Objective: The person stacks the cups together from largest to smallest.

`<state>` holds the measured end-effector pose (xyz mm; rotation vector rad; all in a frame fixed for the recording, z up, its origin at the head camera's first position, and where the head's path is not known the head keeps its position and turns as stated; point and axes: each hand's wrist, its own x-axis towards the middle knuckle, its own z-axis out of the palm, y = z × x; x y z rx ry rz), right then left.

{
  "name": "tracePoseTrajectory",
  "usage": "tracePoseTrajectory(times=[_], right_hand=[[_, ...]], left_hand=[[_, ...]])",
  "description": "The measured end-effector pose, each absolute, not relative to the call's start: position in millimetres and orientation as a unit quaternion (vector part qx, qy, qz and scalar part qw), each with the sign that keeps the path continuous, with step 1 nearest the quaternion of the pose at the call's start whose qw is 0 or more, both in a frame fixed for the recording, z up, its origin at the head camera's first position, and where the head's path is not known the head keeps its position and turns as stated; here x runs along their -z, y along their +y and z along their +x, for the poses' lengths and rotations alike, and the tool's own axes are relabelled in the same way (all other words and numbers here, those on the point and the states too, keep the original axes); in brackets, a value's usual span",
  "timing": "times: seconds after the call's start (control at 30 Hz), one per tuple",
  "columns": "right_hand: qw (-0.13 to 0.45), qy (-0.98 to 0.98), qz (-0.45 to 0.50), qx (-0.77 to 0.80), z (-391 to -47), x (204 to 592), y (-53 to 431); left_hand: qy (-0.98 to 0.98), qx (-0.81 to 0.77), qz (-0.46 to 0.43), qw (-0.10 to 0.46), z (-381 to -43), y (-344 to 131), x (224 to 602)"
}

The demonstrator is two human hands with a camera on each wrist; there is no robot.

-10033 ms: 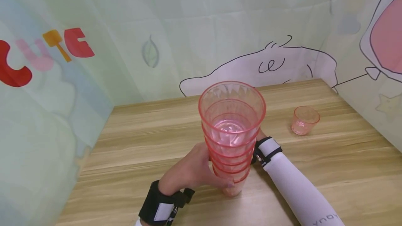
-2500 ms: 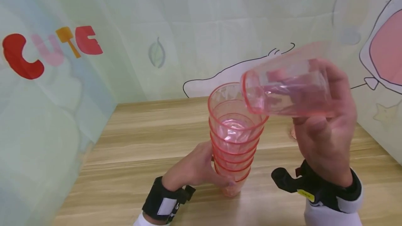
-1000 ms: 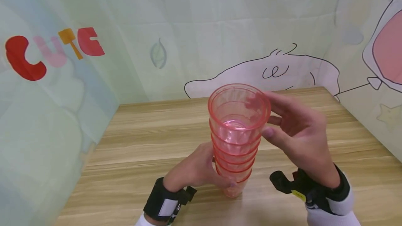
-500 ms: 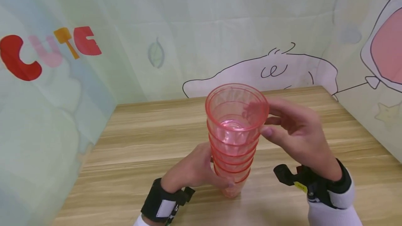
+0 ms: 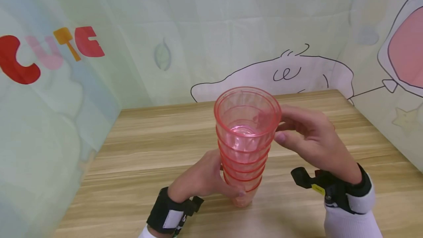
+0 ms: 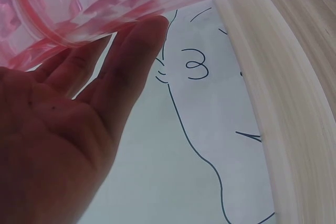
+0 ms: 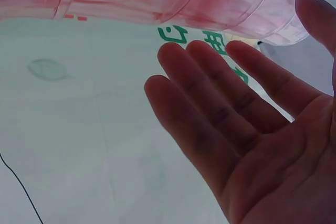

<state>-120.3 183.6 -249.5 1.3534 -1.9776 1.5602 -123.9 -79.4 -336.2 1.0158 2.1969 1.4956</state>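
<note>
A tall stack of nested clear pink plastic cups [image 5: 243,150] stands upright in the middle of the head view. My left hand [image 5: 206,179] grips its lower part from the left, thumb across the front. The far fingers are hidden behind the cups there; in the left wrist view, fingers of the left hand [image 6: 121,77] lie along the pink wall. Beside the upper rim on the right is my right hand [image 5: 310,137], fingers loosely bent. The right wrist view shows that right hand [image 7: 231,114] with its fingers extended below the cups, holding nothing.
The stack stands on a wood-grain table [image 5: 158,139]. A printed cloth backdrop [image 5: 138,47] rises along the table's back and both sides. Black straps with small mounts circle both wrists.
Earlier, my right hand held a single cup tipped sideways by the stack; that cup now sits nested in the top. The right hand has since eased slightly off the rim. My left hand stays put.
</note>
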Motion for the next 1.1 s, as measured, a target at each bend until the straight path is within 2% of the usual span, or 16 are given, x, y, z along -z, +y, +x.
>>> tracePoseTrajectory(times=[0.43,1.1], right_hand=[[0.121,-0.777,0.406,-0.466,-123.1,248.6,193.3],[0.225,-0.837,0.330,-0.374,-139.4,251.6,203.8]], left_hand=[[0.771,-0.514,0.349,0.139,-123.1,-80.6,337.5],[0.780,-0.500,0.357,0.122,-123.3,-80.8,338.2]])
